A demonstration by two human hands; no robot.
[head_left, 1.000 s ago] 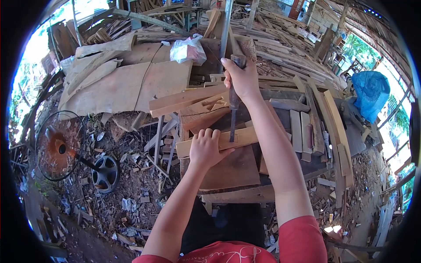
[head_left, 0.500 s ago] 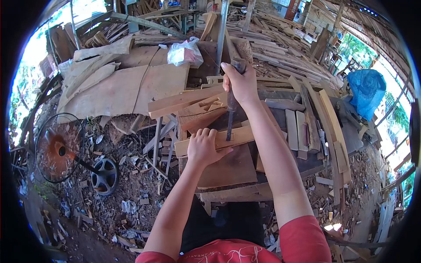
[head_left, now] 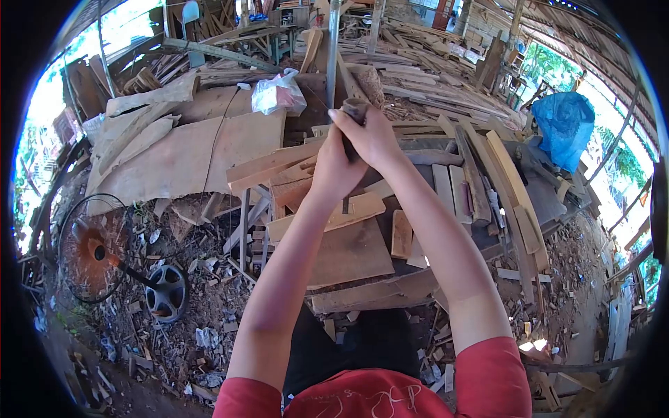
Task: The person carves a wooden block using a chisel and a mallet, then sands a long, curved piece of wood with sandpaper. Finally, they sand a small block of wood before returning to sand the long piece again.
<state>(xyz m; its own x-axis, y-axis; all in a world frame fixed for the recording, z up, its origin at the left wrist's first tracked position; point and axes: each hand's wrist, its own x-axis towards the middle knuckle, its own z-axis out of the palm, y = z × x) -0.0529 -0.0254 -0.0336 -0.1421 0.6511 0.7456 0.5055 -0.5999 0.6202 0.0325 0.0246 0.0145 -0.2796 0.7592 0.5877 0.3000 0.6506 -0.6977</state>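
Observation:
Both of my hands are wrapped round the handle of a chisel-like tool point(head_left: 355, 110). My right hand point(head_left: 373, 136) grips the top of the handle, and my left hand point(head_left: 337, 166) closes round it just below, touching the right. The tool stands roughly upright; most of its blade is hidden behind my left hand and wrist. Its lower end shows over a light wooden piece point(head_left: 366, 209), which lies across the work surface partly behind my left forearm. Whether the tip touches the wood I cannot tell. A small wood block point(head_left: 401, 234) lies to the right.
Stacked boards point(head_left: 272, 166) lie behind the piece, and long planks point(head_left: 517, 188) to the right. A plastic bag point(head_left: 279, 93) rests on a broad sheet point(head_left: 237, 150). A metal pole point(head_left: 333, 56) rises behind my hands. A fan point(head_left: 95, 249) stands at the left.
My left hand has left the wooden piece and moved up to the tool's handle below my right hand. The view has shifted slightly, and the small block right of the piece has come into view.

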